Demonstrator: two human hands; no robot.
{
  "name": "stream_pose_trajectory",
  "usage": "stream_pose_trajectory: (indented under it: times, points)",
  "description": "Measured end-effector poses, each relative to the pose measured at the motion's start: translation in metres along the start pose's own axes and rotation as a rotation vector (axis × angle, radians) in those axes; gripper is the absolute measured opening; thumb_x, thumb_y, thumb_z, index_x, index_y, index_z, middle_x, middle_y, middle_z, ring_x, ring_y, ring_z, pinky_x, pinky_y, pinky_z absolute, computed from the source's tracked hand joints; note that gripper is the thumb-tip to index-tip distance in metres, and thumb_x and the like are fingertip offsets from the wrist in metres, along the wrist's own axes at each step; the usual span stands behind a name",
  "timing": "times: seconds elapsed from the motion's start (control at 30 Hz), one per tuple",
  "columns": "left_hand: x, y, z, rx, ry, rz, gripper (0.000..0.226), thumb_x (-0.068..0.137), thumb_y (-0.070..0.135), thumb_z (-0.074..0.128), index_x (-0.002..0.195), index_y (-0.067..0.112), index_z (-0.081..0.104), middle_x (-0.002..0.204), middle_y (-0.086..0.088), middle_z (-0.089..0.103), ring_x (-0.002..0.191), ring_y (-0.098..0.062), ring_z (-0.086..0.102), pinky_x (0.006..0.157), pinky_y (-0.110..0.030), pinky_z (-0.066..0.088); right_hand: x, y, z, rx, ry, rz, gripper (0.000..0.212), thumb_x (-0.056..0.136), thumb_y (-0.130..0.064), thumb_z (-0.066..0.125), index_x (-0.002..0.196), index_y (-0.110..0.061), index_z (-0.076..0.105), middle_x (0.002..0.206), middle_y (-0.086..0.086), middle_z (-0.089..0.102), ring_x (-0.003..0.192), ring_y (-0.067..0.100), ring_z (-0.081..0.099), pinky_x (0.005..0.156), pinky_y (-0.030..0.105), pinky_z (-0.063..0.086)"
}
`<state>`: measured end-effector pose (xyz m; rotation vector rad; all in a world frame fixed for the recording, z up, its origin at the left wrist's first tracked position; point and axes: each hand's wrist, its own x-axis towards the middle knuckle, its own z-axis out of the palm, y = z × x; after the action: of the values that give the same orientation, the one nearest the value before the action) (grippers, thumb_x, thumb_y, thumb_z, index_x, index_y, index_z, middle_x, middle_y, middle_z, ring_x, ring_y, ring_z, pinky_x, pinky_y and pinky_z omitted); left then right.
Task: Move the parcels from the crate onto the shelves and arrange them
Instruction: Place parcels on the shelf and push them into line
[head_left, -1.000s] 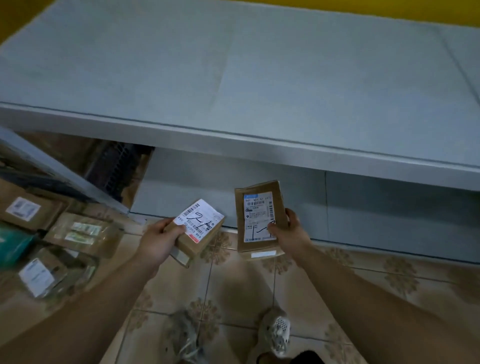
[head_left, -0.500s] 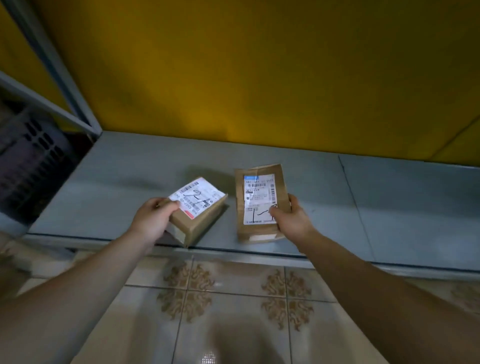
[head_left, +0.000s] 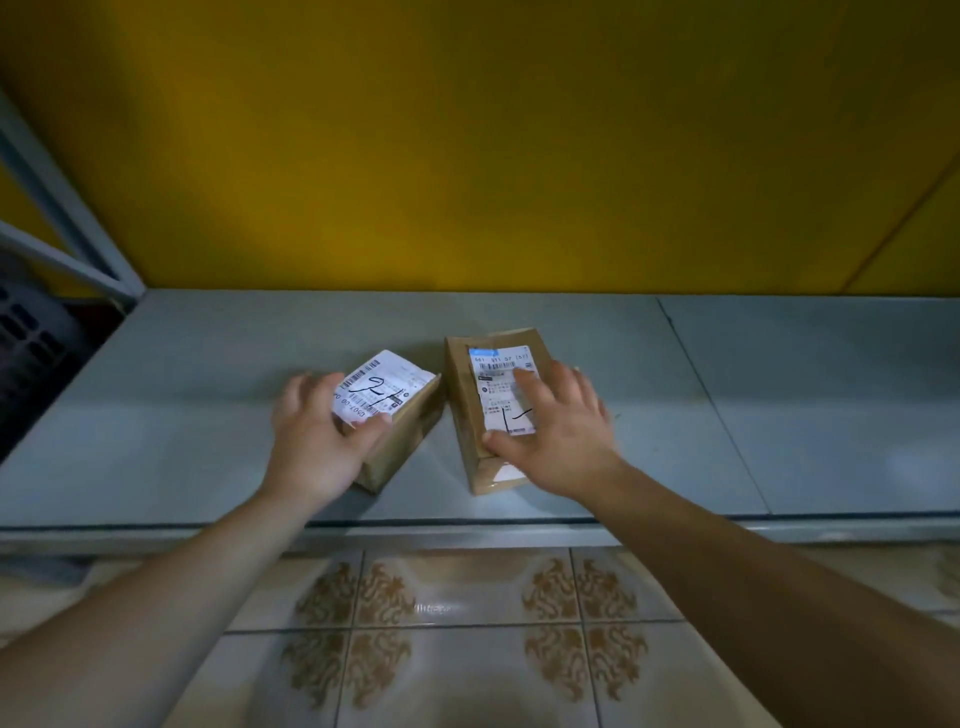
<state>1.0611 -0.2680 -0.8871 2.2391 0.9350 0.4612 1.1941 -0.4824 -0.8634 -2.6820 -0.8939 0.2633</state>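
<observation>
Left hand (head_left: 317, 441), right hand (head_left: 563, 441); both outstretched, open-fingered

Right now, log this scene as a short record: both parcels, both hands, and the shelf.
left parcel: brown box, handwritten label up, turned askew
right parcel: brown box, printed label up
left hand: open, rests on left parcel, slightly blurred
right hand: open, spread flat on right parcel's label
shelf: grey, bears both parcels
gap: parcels close, touching unclear
</observation>
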Motion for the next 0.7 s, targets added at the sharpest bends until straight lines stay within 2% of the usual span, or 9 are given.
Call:
stream_pose_trajectory:
  times: [0.07, 0.17, 0.3, 0.43, 0.5, 0.6, 0.67, 0.7]
  points:
    - [-0.002, 0.002, 0.006, 0.176, -0.092, 0.080, 0.090, 0.068, 0.063, 0.064, 0.142, 0.018, 0.042, 0.148, -0.008, 0.027, 0.142, -0.025, 0.015, 0.116, -0.035, 0.019, 0.002, -0.006, 0.006, -0.145, -0.082, -0.090, 0.085, 0.085, -0.079, 0.039, 0.156, -0.042, 0.009, 0.167, 0.000, -0.005, 0.152, 0.025, -0.010, 0.122, 0.052, -0.003]
    - [-0.003, 0.001, 0.010, 0.315, -0.132, 0.112, 0.088, 0.074, 0.066, 0.061, 0.145, 0.019, 0.039, 0.152, -0.010, 0.022, 0.143, -0.029, 0.010, 0.116, -0.037, 0.014, 0.008, -0.008, 0.007, -0.238, -0.140, -0.111, 0.079, 0.089, -0.078, 0.028, 0.156, -0.040, 0.012, 0.167, 0.001, 0.000, 0.153, 0.027, -0.004, 0.120, 0.054, -0.001]
    - [-0.002, 0.011, 0.011, 0.372, -0.191, 0.183, 0.088, 0.068, 0.062, 0.045, 0.144, 0.019, 0.041, 0.151, -0.010, 0.026, 0.141, -0.030, 0.016, 0.115, -0.039, 0.018, 0.016, 0.010, -0.005, -0.223, -0.113, 0.014, 0.073, 0.091, -0.071, 0.030, 0.155, -0.037, 0.018, 0.166, 0.001, 0.008, 0.152, 0.029, 0.003, 0.118, 0.057, 0.013]
    - [0.006, 0.036, 0.030, 0.457, -0.304, 0.315, 0.088, 0.071, 0.062, 0.036, 0.149, 0.023, 0.033, 0.158, -0.008, 0.017, 0.146, -0.029, 0.009, 0.117, -0.040, 0.014, 0.016, 0.069, -0.026, -0.232, -0.055, 0.195, 0.066, 0.093, -0.062, 0.029, 0.153, -0.035, 0.020, 0.165, 0.001, 0.012, 0.151, 0.033, 0.008, 0.116, 0.060, 0.019]
    - [0.013, 0.050, 0.044, 0.521, -0.338, 0.394, 0.082, 0.074, 0.058, 0.031, 0.151, 0.027, 0.029, 0.161, -0.007, 0.013, 0.147, -0.031, 0.005, 0.118, -0.044, 0.012, 0.015, 0.105, -0.039, -0.235, -0.044, 0.292, 0.063, 0.094, -0.058, 0.028, 0.153, -0.035, 0.020, 0.166, 0.000, 0.012, 0.151, 0.033, 0.009, 0.115, 0.062, 0.018]
    - [0.020, 0.076, 0.069, 0.567, -0.323, 0.527, 0.067, 0.083, 0.044, 0.034, 0.148, 0.030, 0.034, 0.158, -0.006, 0.024, 0.144, -0.033, 0.013, 0.115, -0.051, 0.020, 0.007, 0.149, -0.052, -0.224, -0.030, 0.407, 0.063, 0.096, -0.056, 0.025, 0.155, -0.035, 0.017, 0.167, -0.001, 0.009, 0.152, 0.033, 0.005, 0.116, 0.065, 0.013]
    - [0.020, 0.096, 0.087, 0.614, -0.330, 0.584, 0.061, 0.092, 0.029, 0.041, 0.150, 0.036, 0.026, 0.159, 0.001, 0.023, 0.144, -0.028, 0.015, 0.113, -0.051, 0.022, 0.000, 0.168, -0.053, -0.221, -0.017, 0.426, 0.067, 0.095, -0.064, 0.023, 0.156, -0.037, 0.014, 0.167, -0.002, 0.005, 0.153, 0.032, 0.001, 0.116, 0.067, 0.008]
    - [0.020, 0.105, 0.097, 0.647, -0.346, 0.601, 0.064, 0.094, 0.023, 0.044, 0.151, 0.038, 0.019, 0.160, 0.005, 0.019, 0.145, -0.025, 0.012, 0.113, -0.050, 0.021, -0.002, 0.173, -0.051, -0.230, -0.008, 0.419, 0.073, 0.092, -0.072, 0.022, 0.156, -0.038, 0.013, 0.167, -0.002, 0.004, 0.153, 0.031, -0.001, 0.117, 0.066, 0.007]
